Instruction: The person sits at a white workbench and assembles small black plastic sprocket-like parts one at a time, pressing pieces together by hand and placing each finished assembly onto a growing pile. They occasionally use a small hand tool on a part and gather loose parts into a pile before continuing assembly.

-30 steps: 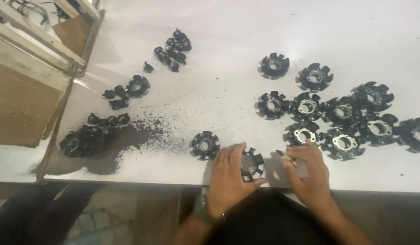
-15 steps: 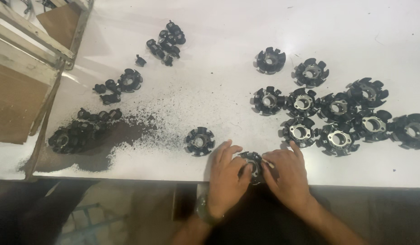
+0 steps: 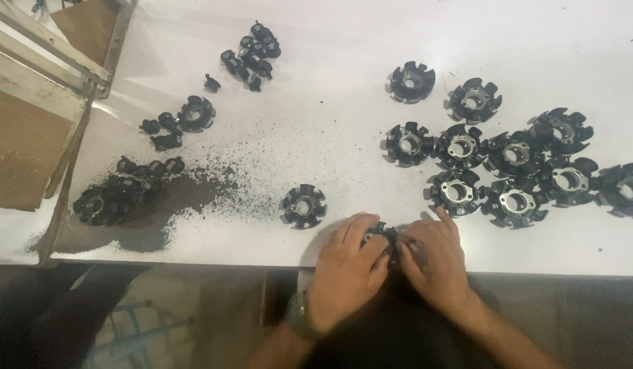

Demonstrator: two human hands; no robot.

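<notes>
The black toothed ring [image 3: 383, 236] had been pulled in to the table [image 3: 330, 102] edge at 6 o'clock — gripped between left hand [image 3: 347, 270] and right hand [image 3: 432, 263], both closed on it — so handling was underway.

Left hand [image 3: 345, 268] and right hand [image 3: 434, 263] meet palms down, fingers [image 3: 371, 260] curled, apparently pinching together.

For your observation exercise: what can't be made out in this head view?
- Part held between left hand and right hand: mostly covered by fingers.
- Rightmost part: cut by frame edge.
- Small pieces: too small to identify.
- Heap in dark powder: shapes merge.
</notes>
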